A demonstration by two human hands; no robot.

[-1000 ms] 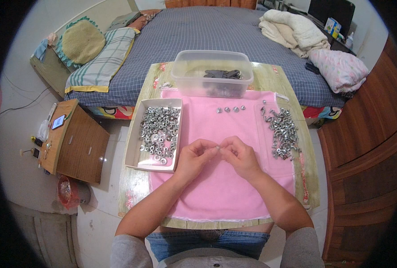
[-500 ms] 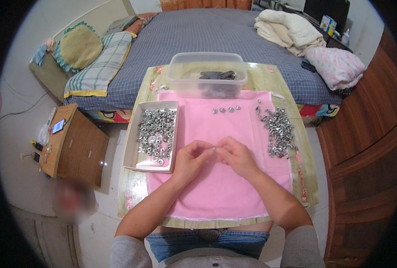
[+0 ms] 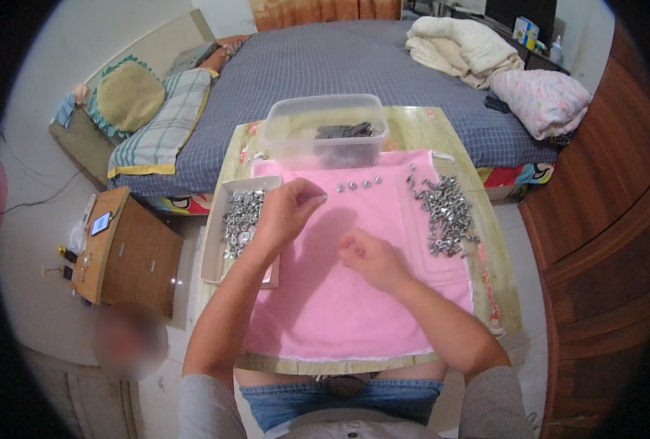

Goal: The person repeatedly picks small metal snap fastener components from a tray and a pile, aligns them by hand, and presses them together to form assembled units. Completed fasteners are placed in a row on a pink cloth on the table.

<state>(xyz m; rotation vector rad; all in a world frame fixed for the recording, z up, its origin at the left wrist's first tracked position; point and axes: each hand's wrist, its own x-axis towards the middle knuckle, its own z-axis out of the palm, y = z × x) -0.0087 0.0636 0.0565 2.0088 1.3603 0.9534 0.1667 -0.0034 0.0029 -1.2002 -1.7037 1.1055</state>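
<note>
My left hand [image 3: 287, 212] is raised over the right edge of the white cardboard box [image 3: 271, 272], which holds many silver flanged nuts [image 3: 243, 212]. Between its thumb and fingertips it pinches a small silver nut-and-bolt piece [image 3: 324, 197], largely covered by the fingers. Just beyond, a short row of several silver nut-and-bolt pieces [image 3: 352, 186] stands on the pink cloth [image 3: 332, 322]. My right hand [image 3: 372, 257] hovers above the middle of the cloth, fingers curled together, and nothing shows in them. To its right lies a spread pile of silver bolts [image 3: 445, 216].
A clear plastic tub [image 3: 325, 132] with dark items inside stands at the table's far side. Behind the table [image 3: 416, 124] is a bed [image 3: 303, 62] with pillows and folded bedding. A wooden cabinet [image 3: 138, 249] stands at left, and brown wooden panels [image 3: 595, 241] at right.
My hands, together over the cloth before, have come apart. The left has moved away and leftward toward the row with the small piece; the right stays near the middle. The view has shifted slightly.
</note>
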